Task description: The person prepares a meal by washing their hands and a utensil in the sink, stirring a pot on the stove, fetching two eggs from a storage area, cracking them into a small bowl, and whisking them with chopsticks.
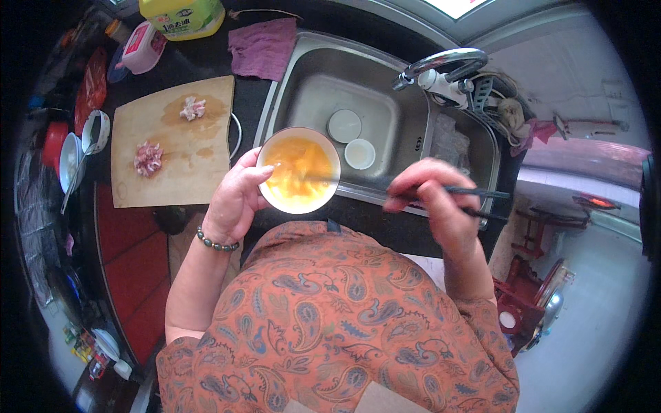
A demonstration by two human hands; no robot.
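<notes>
My left hand [234,196] grips the rim of a white bowl [267,195] filled with beaten yellow egg [297,172], held over the front edge of the steel sink [385,103]. My right hand [434,199] holds dark chopsticks [475,193]; their tips reach left into the egg and look blurred. A bead bracelet [217,243] circles my left wrist.
A wooden cutting board [172,158] with two small piles of chopped meat [148,158] lies left of the sink. Two small round dishes [344,125] sit in the sink under the tap [441,65]. A purple cloth [263,47], bottles and bowls line the dark counter.
</notes>
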